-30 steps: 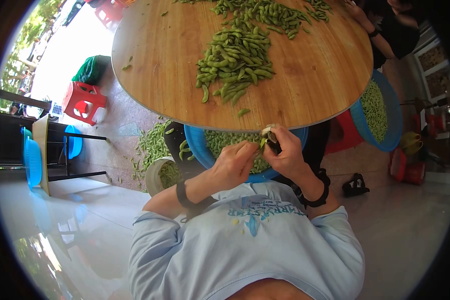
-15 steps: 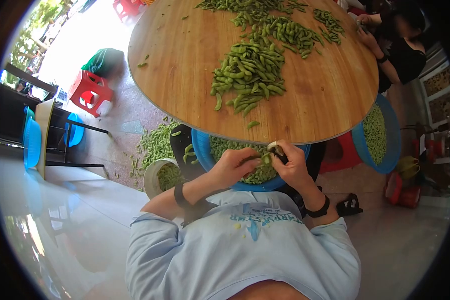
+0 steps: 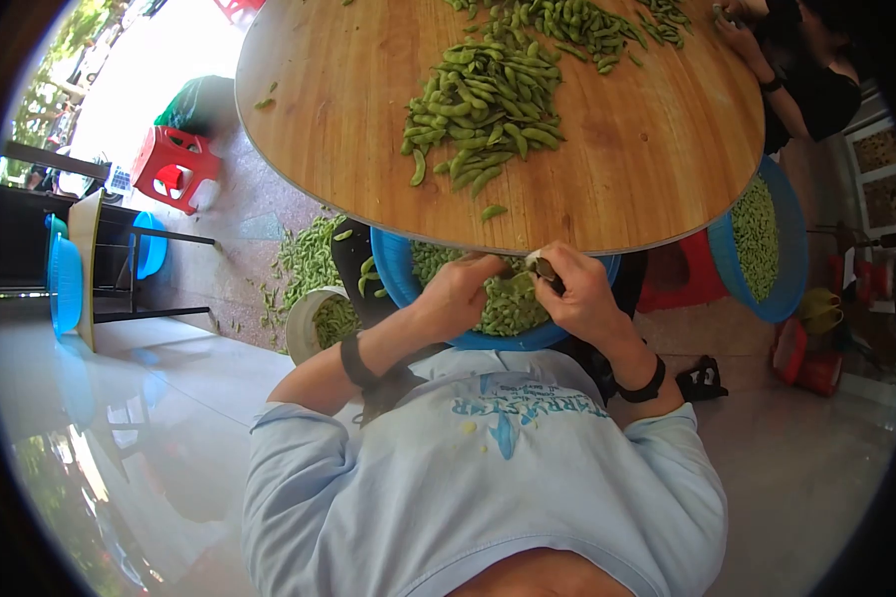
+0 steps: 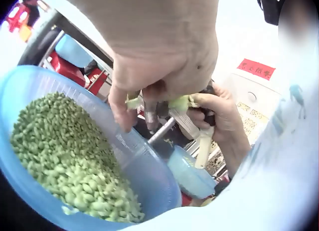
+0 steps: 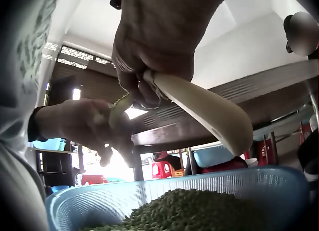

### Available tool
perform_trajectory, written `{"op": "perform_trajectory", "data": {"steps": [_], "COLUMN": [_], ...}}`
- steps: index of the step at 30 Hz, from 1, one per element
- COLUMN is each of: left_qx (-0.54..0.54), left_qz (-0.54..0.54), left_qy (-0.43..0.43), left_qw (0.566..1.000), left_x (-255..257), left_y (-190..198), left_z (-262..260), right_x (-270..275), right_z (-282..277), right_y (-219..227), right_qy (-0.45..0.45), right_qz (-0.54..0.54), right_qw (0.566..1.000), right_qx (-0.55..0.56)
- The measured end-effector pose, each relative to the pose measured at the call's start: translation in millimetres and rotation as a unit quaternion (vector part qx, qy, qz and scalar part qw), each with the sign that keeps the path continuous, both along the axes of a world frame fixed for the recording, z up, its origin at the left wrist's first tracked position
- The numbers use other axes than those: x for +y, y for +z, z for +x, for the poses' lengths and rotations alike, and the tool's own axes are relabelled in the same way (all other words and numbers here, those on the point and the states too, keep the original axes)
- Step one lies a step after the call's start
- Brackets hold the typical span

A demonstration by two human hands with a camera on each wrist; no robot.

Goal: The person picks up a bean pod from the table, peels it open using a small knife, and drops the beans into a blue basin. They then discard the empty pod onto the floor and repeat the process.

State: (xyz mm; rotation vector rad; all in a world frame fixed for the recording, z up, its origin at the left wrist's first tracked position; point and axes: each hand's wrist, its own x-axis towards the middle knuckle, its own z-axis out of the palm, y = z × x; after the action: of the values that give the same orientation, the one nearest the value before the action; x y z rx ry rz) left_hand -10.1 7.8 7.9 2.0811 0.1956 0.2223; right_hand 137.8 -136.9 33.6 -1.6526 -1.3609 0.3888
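Pod (image 5: pixel 119 105) pinched in left hand (image 3: pixel 453 300), cream-handled tool (image 5: pixel 209 114) gripped in right hand (image 3: pixel 579 298), below near edge of tabletop (image 3: pixel 657 179), over basin (image 3: pixel 392 271); left hand raised closer to edge than before; pod work apparently unfinished.

- Green pod (image 5: pixel 119 108): light green; held slantwise at the fingertips of the left hand (image 3: pixel 455 297), close to the right hand (image 3: pixel 579 296); partly covered by fingers, its full outline hidden
- Cream-handled tool (image 5: pixel 212 111): handle long and smooth, widening to a rounded free end; gripped in the right hand; handle slanting downward out of the grip; upper end mostly hidden
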Motion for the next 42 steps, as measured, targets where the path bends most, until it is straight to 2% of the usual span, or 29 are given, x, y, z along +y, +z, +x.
{"op": "perform_trajectory", "data": {"steps": [2,3,5,9,11,12,14,16,17,18,19,20,21,22,25,27,29,30,32,36,38,39,40,41,42], "left_qx": [-0.068,-0.068,-0.018,-0.015,-0.038,-0.037,-0.050,-0.020,-0.019,-0.007,0.005,0.004,-0.013,-0.032,-0.091,-0.087,-0.036,-0.038,-0.034,-0.075,-0.026,-0.025,0.021,0.069,0.071], "left_qz": [0.012,0.010,-0.116,-0.137,-0.047,-0.051,0.020,0.135,0.136,0.305,0.465,0.468,0.366,0.259,0.208,0.241,0.276,0.277,0.281,0.290,0.042,0.042,-0.083,-0.207,-0.208], "left_qy": [0.008,0.006,0.043,0.034,0.030,0.032,0.019,0.031,0.030,0.059,0.089,0.091,0.107,0.121,0.088,0.078,0.052,0.055,0.069,0.118,0.124,0.123,0.109,0.093,0.093], "left_qw": [0.998,0.998,0.992,0.990,0.998,0.998,0.998,0.990,0.990,0.950,0.881,0.879,0.924,0.958,0.970,0.963,0.959,0.958,0.957,0.947,0.991,0.991,0.990,0.971,0.971], "left_x": [4,2,-4,7,16,23,44,67,74,78,80,78,72,66,48,38,38,37,37,37,28,22,16,11,8], "left_y": [0,5,18,29,28,32,48,54,60,65,68,68,68,67,67,59,42,39,36,33,45,48,51,52,51], "left_z": [-1,-2,-5,-3,-6,-10,-24,-47,-55,-61,-63,-59,-51,-43,-6,18,29,31,32,34,27,24,21,19,18], "right_x": [-4,-5,-4,2,6,5,3,-1,-2,-3,-4,-4,-4,-5,-6,-7,-10,-12,-14,-9,-6,-5,-5,-5,-5], "right_z": [1,0,-4,-13,-15,-16,-14,-12,-12,-12,-12,-12,-12,-13,-15,-15,-13,-12,-12,-13,-12,-12,-13,-14,-14], "right_y": [1,0,-3,2,5,8,12,6,1,-3,-7,-10,-10,-9,-5,-2,0,2,3,4,-1,-1,-1,-2,-3], "right_qy": [-0.008,-0.010,0.001,0.011,-0.017,-0.015,0.013,0.040,0.061,0.060,0.063,0.067,0.067,0.056,0.023,0.006,0.014,0.016,0.008,0.021,0.025,0.024,0.044,0.065,0.064], "right_qz": [-0.004,-0.006,0.046,0.065,0.086,0.083,0.009,-0.001,-0.009,-0.008,-0.002,0.004,0.007,-0.008,-0.021,-0.022,-0.055,-0.054,-0.082,-0.069,-0.010,-0.010,-0.004,0.002,0.002], "right_qw": [1.000,1.000,0.995,0.989,0.980,0.981,0.999,0.999,0.998,0.998,0.997,0.995,0.995,0.998,0.998,0.996,0.970,0.971,0.908,0.902,0.884,0.884,0.885,0.884,0.883], "right_qx": [-0.022,-0.022,-0.087,-0.136,-0.176,-0.175,-0.037,-0.028,-0.024,-0.025,-0.047,-0.070,-0.070,-0.023,0.051,0.084,0.236,0.233,0.411,0.425,0.466,0.467,0.464,0.462,0.465]}}
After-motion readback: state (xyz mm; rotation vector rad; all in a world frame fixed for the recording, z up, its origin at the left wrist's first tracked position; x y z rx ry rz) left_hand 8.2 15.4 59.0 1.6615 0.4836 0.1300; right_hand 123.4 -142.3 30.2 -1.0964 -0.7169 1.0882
